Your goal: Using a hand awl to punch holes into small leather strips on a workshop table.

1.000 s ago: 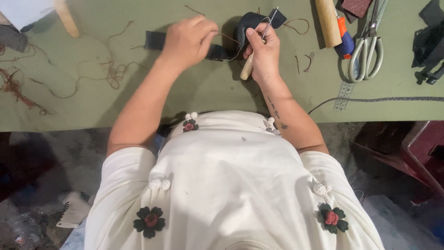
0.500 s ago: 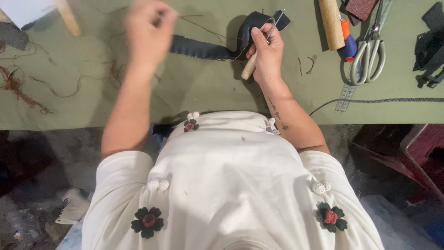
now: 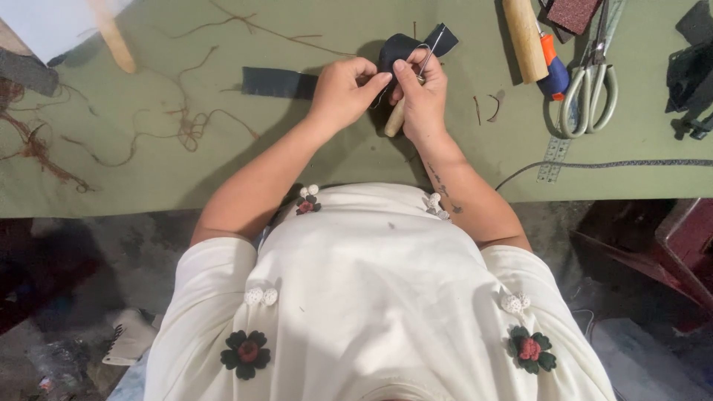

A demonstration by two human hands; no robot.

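A craft workshop: a green tabletop (image 3: 186, 178) strewn with thread scraps (image 3: 189, 126), scissors (image 3: 590, 82), a wooden-handled tool (image 3: 523, 37) and dark strap offcuts (image 3: 278, 82).

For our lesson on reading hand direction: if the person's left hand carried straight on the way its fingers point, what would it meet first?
The left hand points right, toward the right hand. It would meet the dark strap piece and the right hand's fingers almost at once; they look nearly touching, though depth is unclear.

One head-worn view looks steeply down, close over the person's chest, at the table (image 3: 223, 186) edge.
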